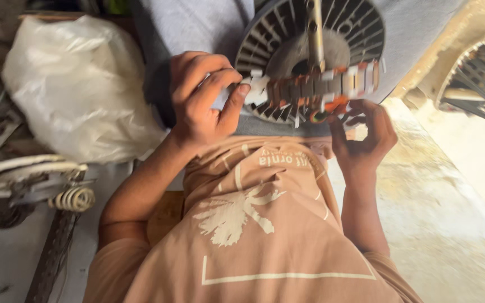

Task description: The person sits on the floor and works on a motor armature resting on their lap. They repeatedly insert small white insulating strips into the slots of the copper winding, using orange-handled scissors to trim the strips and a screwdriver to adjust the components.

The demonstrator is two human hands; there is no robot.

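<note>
The motor stator (310,84), a slotted round core, rests on the lap above the shirt. Left hand (203,98) pinches its white insulation strip (256,90); right hand (366,134) grips its lower rim.

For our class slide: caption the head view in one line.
Both hands, left and right, grip a motor stator on the lap.

A crumpled white plastic bag (77,84) sits on the floor. Below it and to its left lies a wire-wound metal part with a pale coil (73,198) — resting on the grey surface. Far to the bag's right, at the frame edge, a dark slotted round metal core (478,78) leans against pale concrete (450,213).
</note>
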